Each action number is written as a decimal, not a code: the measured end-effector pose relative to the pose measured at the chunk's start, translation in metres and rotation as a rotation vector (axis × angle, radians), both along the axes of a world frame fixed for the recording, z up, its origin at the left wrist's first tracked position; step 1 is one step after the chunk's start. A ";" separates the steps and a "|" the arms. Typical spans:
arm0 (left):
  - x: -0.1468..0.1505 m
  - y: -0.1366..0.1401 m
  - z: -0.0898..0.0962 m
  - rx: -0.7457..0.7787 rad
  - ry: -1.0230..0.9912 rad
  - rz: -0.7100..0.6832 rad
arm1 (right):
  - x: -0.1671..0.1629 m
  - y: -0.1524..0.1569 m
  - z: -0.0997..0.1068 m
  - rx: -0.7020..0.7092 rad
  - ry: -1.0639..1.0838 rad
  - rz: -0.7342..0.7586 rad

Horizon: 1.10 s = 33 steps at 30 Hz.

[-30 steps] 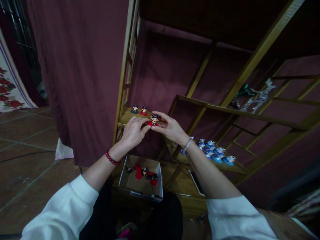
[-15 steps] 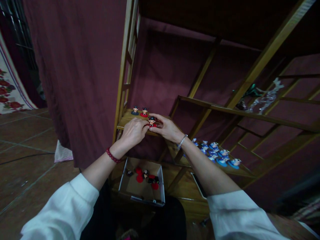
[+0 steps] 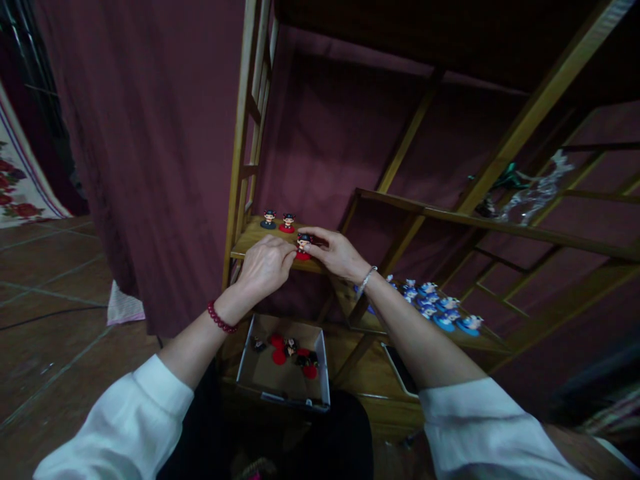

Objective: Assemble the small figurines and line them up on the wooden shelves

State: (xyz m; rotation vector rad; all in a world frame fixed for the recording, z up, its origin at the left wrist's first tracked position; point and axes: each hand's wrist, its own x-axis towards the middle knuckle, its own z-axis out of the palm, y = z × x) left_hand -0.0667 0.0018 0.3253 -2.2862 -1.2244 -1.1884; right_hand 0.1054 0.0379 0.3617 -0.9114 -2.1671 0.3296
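A small figurine [image 3: 303, 245] with black hair and a red base is upright between my two hands, in front of the wooden shelf [image 3: 249, 241]. My right hand [image 3: 337, 255] grips it from the right, thumb across its front and forefinger behind its head. My left hand [image 3: 269, 264] pinches at its left side, fingertips partly hidden. Behind them on the shelf stand two similar figurines, one on a dark base [image 3: 269, 220] and one on a red base [image 3: 287, 223]. Below, an open cardboard box [image 3: 273, 390] holds several more figurines lying loose.
Several blue-and-white figurines [image 3: 429, 303] stand on a lower shelf at right. A dark flat device with a pale edge [image 3: 399, 369] lies beneath my right forearm. A clear, glittering ornament [image 3: 543, 187] sits on the right shelf. A maroon curtain [image 3: 150, 133] hangs at left.
My right thumb has moved up onto the figurine's front, and the red base now shows below it. My left hand has shifted slightly left, still at the figurine.
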 end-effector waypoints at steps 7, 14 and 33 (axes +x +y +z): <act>0.000 0.000 -0.001 0.020 -0.012 -0.010 | -0.001 0.002 0.001 -0.015 -0.024 -0.050; -0.001 -0.001 0.001 -0.001 -0.003 -0.002 | -0.003 0.002 0.000 -0.070 0.032 -0.007; 0.000 -0.004 0.005 -0.079 0.022 0.031 | 0.001 -0.005 0.004 -0.196 0.053 0.083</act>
